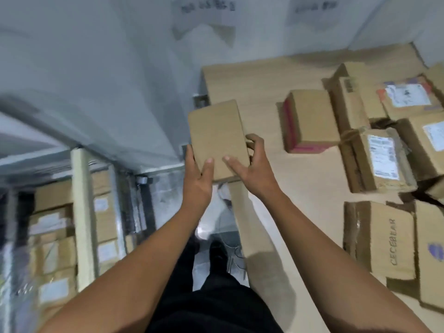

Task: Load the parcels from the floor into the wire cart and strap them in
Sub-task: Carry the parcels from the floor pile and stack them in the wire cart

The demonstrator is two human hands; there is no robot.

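A plain brown parcel (216,135) is held up in front of me, above the edge of the floor sheet. My left hand (198,174) grips its left near corner, thumb on top. My right hand (249,162) holds the right side, fingers curled around the edge. The wire cart (134,203) stands low on the left, blurred, with several labelled parcels (57,227) stacked inside it. More parcels lie on the floor to the right, among them a box with pink tape (310,121).
A cardboard sheet (264,75) covers the floor on the right and carries several boxes, one marked CECEBEAR (384,239). A white wall (120,68) rises ahead and left. My dark trousers and shoes (216,260) stand between cart and sheet.
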